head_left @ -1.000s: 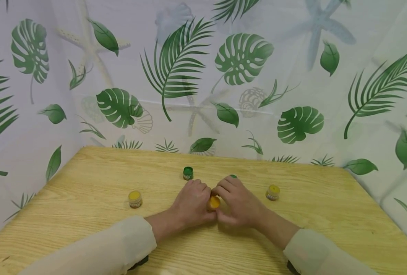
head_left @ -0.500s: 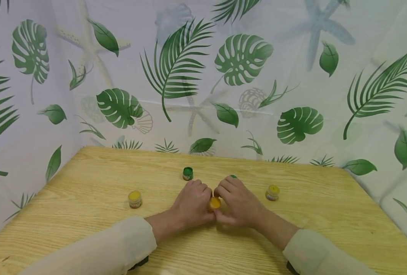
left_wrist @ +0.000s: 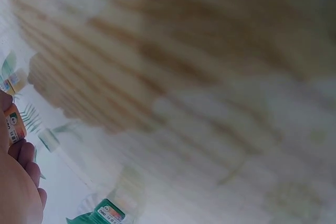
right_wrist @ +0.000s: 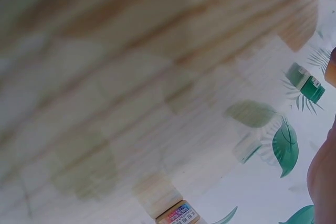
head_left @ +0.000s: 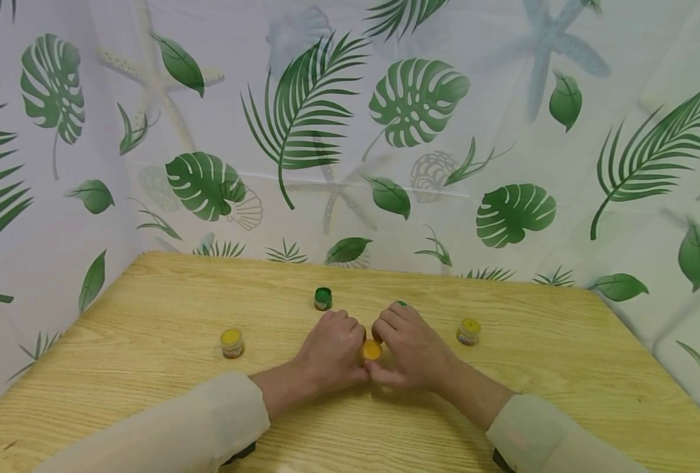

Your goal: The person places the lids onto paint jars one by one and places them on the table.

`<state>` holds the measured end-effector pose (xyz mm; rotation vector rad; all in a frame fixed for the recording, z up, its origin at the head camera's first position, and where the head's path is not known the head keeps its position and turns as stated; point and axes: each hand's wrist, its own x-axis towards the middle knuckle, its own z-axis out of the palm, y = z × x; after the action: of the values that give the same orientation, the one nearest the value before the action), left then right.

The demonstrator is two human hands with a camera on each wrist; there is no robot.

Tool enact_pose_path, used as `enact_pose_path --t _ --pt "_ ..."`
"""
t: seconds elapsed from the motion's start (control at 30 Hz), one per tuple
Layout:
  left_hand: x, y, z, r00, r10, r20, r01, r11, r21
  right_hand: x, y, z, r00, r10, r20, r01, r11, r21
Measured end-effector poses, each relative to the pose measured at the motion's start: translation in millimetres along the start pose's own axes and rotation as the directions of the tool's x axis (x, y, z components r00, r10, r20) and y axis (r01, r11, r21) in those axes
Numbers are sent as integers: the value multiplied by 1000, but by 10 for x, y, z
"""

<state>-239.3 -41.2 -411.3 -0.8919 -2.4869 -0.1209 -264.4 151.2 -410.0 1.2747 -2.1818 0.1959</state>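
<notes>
Between the two hands, close over the wooden table, is a small paint jar point(head_left: 371, 350) with an orange-yellow top. My left hand point(head_left: 333, 351) grips it from the left, and its label shows beside those fingers in the left wrist view point(left_wrist: 16, 124). From the right, my right hand point(head_left: 411, 348) pinches the jar with curled fingers, its thumb at the near side of the top. The hands hide much of the jar's body. Just beyond the left hand stands a green paint jar point(head_left: 323, 299). A bit of a green thing point(head_left: 401, 303) peeks out behind the right knuckles.
One yellow paint jar point(head_left: 232, 343) stands to the left of the hands, and another yellow paint jar point(head_left: 468, 332) to the right. The wooden table point(head_left: 148, 315) ends at a leaf-printed cloth backdrop point(head_left: 350, 210) behind and at the sides.
The fingers of my right hand have shifted slightly right around the orange-topped jar, so more of its top shows. The other jars stand where they were.
</notes>
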Motion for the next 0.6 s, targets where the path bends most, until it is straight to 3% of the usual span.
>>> enact_pose_path --t 0.37,0.6 --pt "-2 -13 50 999 38 -20 -38 999 9 -8 34 2 998 3 -67 -3 1000 -11" --pt "1 -49 44 999 22 -37 -21 1000 24 4 31 -17 1000 -14 -10 15 995 100"
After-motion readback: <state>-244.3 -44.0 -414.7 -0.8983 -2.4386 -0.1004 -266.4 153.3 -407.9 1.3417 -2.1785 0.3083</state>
